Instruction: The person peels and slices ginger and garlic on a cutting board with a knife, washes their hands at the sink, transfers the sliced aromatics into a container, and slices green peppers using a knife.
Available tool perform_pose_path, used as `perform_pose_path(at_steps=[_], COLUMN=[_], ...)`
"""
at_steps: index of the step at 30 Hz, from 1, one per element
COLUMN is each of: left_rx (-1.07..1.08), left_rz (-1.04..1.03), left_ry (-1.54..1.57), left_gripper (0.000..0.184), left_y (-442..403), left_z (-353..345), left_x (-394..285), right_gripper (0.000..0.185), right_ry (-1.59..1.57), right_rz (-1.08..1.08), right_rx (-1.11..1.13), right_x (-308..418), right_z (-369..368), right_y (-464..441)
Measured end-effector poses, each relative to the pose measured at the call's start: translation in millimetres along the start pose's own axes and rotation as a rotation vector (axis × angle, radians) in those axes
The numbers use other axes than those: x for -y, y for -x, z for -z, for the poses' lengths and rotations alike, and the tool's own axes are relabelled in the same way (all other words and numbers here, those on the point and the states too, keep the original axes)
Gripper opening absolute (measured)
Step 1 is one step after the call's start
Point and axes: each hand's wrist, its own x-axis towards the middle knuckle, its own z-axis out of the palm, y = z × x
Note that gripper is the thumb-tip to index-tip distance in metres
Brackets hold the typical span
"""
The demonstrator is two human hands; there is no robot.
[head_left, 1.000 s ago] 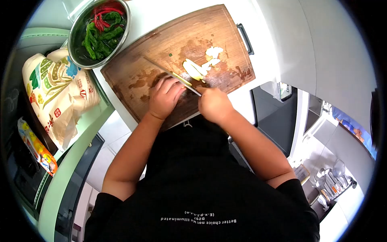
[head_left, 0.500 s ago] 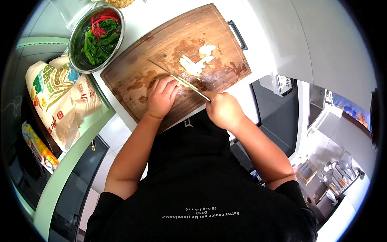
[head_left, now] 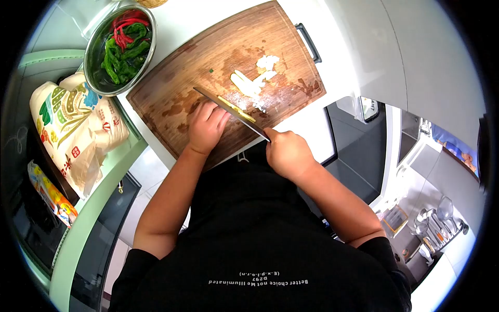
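Since the earlier frame, you have drawn the knife (head_left: 228, 111) and your right hand (head_left: 289, 153) slightly lower in the picture, and a pale yellow strip (head_left: 238, 109) now shows more fully along the blade's upper side. The knife lies aslant near the middle of the upper half, its tip toward the upper left. Your right-hand fingers are clamped round its handle, which they hide. Your left hand (head_left: 206, 126) rests just beside the blade's lower side, its fingers bent and close together; you cannot tell whether they grip anything beneath. Above and right of the strip, longer pale slices (head_left: 244, 84) and a small heap of chopped pieces (head_left: 267, 62) lie on the wooden cutting board (head_left: 280, 32). Farther out, at the upper left, a metal bowl (head_left: 94, 57) holds red peppers (head_left: 123, 34) and green peppers (head_left: 125, 60); a printed bag (head_left: 78, 125) sits below it.
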Motion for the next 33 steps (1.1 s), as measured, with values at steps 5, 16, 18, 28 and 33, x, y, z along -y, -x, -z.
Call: perform_pose_path(at_steps=[5,16,18,28,33], left_rx=[0.025,0.058,0.049,0.034,0.031], left_rz=[0.027,0.026,0.025,0.042,0.041], left_ry=[0.024,-0.004,0.005,0.081,0.077], left_gripper=[0.02,0.02,0.02,0.021,0.02], left_y=[1,1,2,4,4], left_z=[0,1,-2,-1,0], left_x=[2,5,3,0,-1], right_gripper=[0.014,0.019,0.02,0.019,0.018], right_ry=[0.027,-0.008,-0.081,-0.268,-0.224], right_rz=[-0.032,-0.086,-0.074,0.048,0.056], right_rx=[0.076,0.074,0.025,-0.209,-0.217], right_x=[3,12,6,-8,1], right_z=[5,-8,-7,-1,-11], right_y=[-6,-40,-39,-30,-20])
